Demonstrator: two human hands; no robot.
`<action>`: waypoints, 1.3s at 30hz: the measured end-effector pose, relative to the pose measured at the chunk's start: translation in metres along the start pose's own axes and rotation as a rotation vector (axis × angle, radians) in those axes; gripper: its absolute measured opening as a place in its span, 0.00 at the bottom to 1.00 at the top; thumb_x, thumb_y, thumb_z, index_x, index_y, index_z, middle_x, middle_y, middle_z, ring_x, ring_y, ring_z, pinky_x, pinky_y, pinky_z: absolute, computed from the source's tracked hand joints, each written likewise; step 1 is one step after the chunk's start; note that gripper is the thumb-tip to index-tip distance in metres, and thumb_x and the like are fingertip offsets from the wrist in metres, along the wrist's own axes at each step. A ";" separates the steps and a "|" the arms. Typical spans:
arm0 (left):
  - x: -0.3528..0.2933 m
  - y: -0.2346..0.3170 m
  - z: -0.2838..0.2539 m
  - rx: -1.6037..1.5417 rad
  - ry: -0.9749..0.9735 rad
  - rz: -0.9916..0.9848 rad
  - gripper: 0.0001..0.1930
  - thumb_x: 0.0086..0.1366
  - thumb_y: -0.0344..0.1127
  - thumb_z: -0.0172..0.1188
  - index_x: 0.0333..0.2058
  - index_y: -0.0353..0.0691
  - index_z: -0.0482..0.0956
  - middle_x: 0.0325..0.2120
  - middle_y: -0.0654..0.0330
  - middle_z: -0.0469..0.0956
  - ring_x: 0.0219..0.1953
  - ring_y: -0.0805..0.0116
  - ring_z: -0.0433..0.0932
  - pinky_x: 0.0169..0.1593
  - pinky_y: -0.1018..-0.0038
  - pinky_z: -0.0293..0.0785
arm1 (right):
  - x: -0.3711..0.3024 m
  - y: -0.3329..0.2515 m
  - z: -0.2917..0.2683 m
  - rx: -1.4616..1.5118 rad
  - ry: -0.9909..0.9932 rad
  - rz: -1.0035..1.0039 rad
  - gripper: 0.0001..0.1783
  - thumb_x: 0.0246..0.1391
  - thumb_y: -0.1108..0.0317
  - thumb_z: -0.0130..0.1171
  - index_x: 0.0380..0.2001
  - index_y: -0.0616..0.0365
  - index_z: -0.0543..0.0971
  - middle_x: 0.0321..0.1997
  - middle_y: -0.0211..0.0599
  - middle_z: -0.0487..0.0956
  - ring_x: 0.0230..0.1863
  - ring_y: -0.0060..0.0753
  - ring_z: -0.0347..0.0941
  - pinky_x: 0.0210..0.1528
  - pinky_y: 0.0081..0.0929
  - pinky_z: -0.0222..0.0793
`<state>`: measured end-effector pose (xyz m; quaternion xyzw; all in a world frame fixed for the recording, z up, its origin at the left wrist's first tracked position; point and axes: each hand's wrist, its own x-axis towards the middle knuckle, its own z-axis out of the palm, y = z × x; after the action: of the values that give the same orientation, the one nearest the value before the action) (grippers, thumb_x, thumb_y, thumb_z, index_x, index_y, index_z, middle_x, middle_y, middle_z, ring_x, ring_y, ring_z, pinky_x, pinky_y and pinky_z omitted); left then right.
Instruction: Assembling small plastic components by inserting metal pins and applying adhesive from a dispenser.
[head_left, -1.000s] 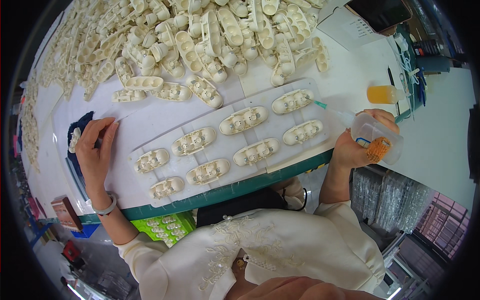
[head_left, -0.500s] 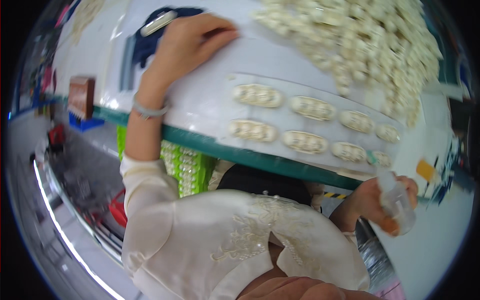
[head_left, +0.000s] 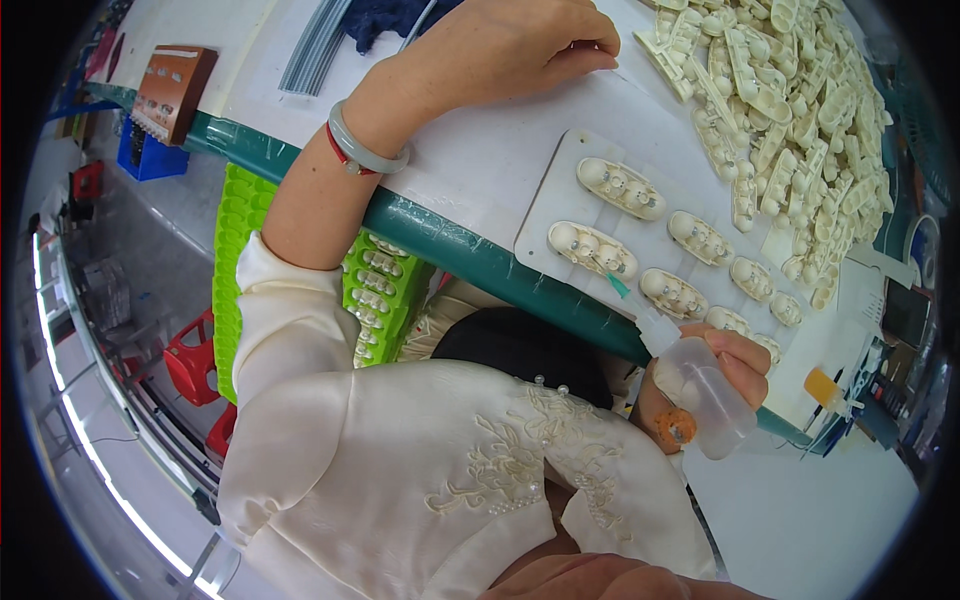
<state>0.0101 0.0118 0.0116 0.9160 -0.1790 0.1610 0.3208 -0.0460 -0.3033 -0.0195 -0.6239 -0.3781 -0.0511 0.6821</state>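
Observation:
My right hand (head_left: 738, 362) is wrapped round a translucent squeeze bottle (head_left: 718, 405) with a green needle tip (head_left: 618, 287). That tip is at the leftmost oval piece (head_left: 580, 243) of the near row, on a white board (head_left: 542, 215). Each cream oval piece on the board holds small round parts; they lie in two rows of several. Beyond the board's left end, my left hand (head_left: 530, 48) rests on the white tabletop with its fingers curled and thumb close to the forefinger. Whatever may be between those fingertips is too small to make out.
A large heap of cream pieces (head_left: 790, 120) covers the far right. Dark blue cloth (head_left: 385, 22) and grey strips (head_left: 316, 48) lie at the far left, near a brown block (head_left: 172, 95). Below the green table edge (head_left: 480, 262) are bright green trays (head_left: 240, 215) and a red stool (head_left: 190, 360).
My right hand has brought the bottle left, its tip going from the board's right end to the near row's leftmost piece. The view has shifted, and my left hand appears farther right and higher.

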 end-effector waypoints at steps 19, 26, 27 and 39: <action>0.001 0.000 0.001 0.003 -0.007 -0.003 0.05 0.56 0.30 0.60 0.28 0.34 0.78 0.22 0.51 0.76 0.24 0.52 0.75 0.27 0.65 0.71 | 0.000 0.007 -0.006 -0.285 0.160 -0.130 0.23 0.44 0.75 0.65 0.41 0.58 0.64 0.38 0.45 0.69 0.28 0.32 0.72 0.24 0.22 0.73; -0.005 -0.006 0.013 0.218 0.009 0.059 0.07 0.58 0.33 0.62 0.34 0.37 0.81 0.27 0.58 0.79 0.25 0.65 0.77 0.30 0.76 0.74 | 0.003 0.005 -0.011 -0.322 0.011 -0.105 0.23 0.43 0.77 0.65 0.40 0.59 0.63 0.38 0.47 0.69 0.27 0.32 0.71 0.23 0.22 0.73; -0.006 -0.005 0.013 0.223 0.014 0.051 0.07 0.58 0.32 0.62 0.34 0.38 0.81 0.27 0.58 0.79 0.24 0.65 0.77 0.29 0.76 0.73 | 0.002 0.004 -0.010 -0.310 0.048 -0.113 0.22 0.45 0.73 0.65 0.39 0.60 0.63 0.38 0.46 0.68 0.27 0.31 0.71 0.22 0.21 0.72; -0.004 -0.001 0.009 0.178 -0.072 -0.042 0.06 0.59 0.31 0.62 0.35 0.37 0.80 0.26 0.59 0.78 0.24 0.68 0.76 0.28 0.79 0.72 | 0.000 0.004 -0.041 -0.439 0.236 -0.198 0.19 0.51 0.63 0.59 0.35 0.62 0.62 0.34 0.43 0.66 0.27 0.28 0.66 0.16 0.18 0.62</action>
<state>0.0083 0.0074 0.0027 0.9496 -0.1563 0.1367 0.2349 -0.0254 -0.3390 -0.0207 -0.7067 -0.3348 -0.2707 0.5614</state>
